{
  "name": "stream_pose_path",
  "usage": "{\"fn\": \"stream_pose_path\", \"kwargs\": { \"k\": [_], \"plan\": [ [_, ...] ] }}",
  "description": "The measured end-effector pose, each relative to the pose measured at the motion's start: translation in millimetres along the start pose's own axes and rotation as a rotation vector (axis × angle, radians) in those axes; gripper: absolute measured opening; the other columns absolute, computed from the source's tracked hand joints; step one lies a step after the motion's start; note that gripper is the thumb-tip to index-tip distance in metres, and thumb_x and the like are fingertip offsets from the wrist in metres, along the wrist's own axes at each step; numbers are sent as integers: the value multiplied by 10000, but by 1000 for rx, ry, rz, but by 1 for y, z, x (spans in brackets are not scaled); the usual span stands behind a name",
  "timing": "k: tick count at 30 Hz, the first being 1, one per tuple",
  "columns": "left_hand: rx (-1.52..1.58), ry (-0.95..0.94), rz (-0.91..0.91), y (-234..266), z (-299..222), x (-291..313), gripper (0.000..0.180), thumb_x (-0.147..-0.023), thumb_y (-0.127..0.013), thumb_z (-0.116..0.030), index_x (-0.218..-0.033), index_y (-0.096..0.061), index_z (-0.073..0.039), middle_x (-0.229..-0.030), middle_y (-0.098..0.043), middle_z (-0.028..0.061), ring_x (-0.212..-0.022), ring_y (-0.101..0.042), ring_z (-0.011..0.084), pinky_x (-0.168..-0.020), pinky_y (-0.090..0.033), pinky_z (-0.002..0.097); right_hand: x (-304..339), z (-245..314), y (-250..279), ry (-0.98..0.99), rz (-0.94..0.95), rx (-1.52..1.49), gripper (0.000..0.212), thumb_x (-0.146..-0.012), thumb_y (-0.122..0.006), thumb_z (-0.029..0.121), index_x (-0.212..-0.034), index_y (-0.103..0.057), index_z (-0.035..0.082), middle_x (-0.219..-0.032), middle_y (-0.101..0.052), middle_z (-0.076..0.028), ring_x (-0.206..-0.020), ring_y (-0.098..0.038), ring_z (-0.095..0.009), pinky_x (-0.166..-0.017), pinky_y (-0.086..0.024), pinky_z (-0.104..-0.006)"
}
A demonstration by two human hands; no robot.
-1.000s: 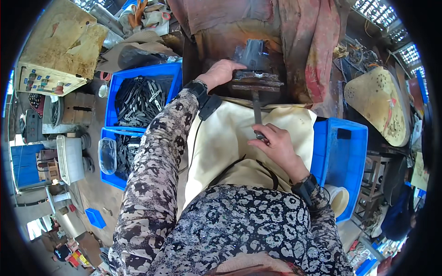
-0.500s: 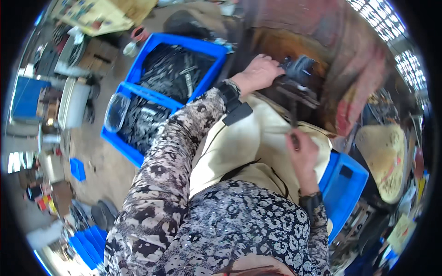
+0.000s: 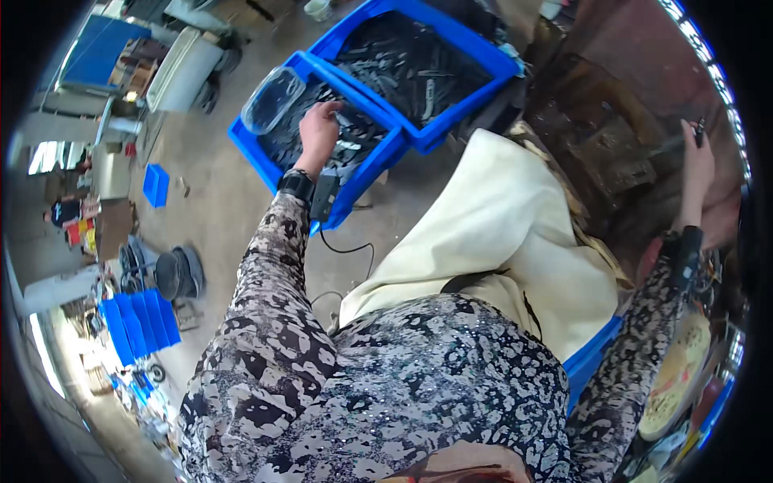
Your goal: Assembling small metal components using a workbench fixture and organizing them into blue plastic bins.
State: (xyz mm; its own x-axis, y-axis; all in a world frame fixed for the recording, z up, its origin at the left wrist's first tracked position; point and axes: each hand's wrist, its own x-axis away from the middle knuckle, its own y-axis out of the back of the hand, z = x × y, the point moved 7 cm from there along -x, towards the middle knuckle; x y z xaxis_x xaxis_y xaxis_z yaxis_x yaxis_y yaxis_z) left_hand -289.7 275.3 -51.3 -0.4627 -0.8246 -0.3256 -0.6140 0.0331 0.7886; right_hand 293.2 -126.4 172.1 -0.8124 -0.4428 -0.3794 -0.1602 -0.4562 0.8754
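Left hand (image 3: 318,129): reached into near blue bin (image 3: 256,159), fingers closing on dark metal parts (image 3: 354,133), apparently picking one. Right hand (image 3: 697,165): raised by press (image 3: 600,149), pinching small dark piece (image 3: 699,129).

L fingers (image 3: 332,121) hidden among parts (image 3: 354,145)

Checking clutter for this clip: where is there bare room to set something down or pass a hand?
Bare concrete floor lies left of the near blue bin, and the cream cloth on the lap is free. Crowded: both bins hold dark metal parts; the left hand is in the near one, the right hand by the dark machine.
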Motion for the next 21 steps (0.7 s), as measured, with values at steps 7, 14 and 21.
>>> {"fn": "stream_pose_path", "kwargs": {
  "k": [7, 14, 21],
  "plan": [
    [-266, 366, 151, 16, 100, 50, 252, -804, -547, -100, -982, -713, -165, -991, -659, 101, -935, -618, 327, -768, -497, 426, -59, -40, -36, 30, 21, 136, 495, -862, -569, 514, -1164, -639, 129, -1094, -652, -155, -1035, -598, -326, -886, -434, -360],
    [-425, -263, 200, -27, 9, 27, 197, -831, -539, -154, -963, -682, -184, -986, -628, 81, -933, -568, 288, -781, -464, 432, -58, -34, -30, 152, -64, -18, 569, -869, -584, 502, -1202, -598, 41, -1123, -629, -202, -1069, -581, -344, -917, -421, -373],
    [-664, -395, 402, -71, -4, 49, 146, -816, -520, -153, -873, -653, -140, -938, -586, 68, -1017, -530, 259, -950, -371, 452, 93, -32, -63, -3, 79, -195, 490, -904, -593, 364, -1158, -562, -54, -1059, -620, -262, -995, -593, -386, -863, -446, -415]
  ]
}}
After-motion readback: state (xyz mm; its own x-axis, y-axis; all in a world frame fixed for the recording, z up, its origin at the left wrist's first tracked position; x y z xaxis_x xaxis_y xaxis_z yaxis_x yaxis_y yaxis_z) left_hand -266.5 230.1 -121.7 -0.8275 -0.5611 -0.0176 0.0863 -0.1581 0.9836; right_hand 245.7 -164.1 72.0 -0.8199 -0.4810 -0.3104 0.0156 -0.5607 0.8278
